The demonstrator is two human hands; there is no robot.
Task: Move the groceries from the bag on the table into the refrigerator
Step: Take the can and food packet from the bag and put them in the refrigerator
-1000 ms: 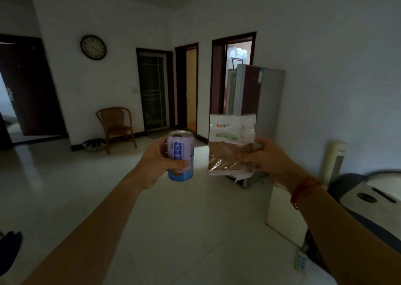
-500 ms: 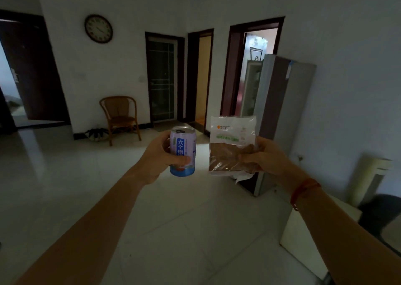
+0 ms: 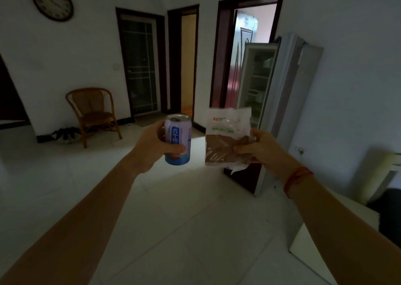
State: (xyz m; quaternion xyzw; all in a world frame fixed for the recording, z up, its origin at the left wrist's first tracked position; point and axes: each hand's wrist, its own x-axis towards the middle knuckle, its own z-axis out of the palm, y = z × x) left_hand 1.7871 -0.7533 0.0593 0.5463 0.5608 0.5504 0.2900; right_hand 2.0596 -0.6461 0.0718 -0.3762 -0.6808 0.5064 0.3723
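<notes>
- Lilac-and-blue metal drink can (image 3: pixel 177 140) stands upright in the left hand (image 3: pixel 155 146), fingers curled round it, arm outstretched.
- Clear plastic packet of brown food (image 3: pixel 227 139) is pinched by the right hand (image 3: pixel 259 150) before the open grey refrigerator (image 3: pixel 282 102).

Lilac can (image 3: pixel 177 139) at centre frame, blue base and blue label panel with white characters. Beside it a clear packet (image 3: pixel 227 137), white top with a green band, brown contents below. Red cord (image 3: pixel 297 181) on the wrist, silver-grey refrigerator (image 3: pixel 288 102) upper right.
</notes>
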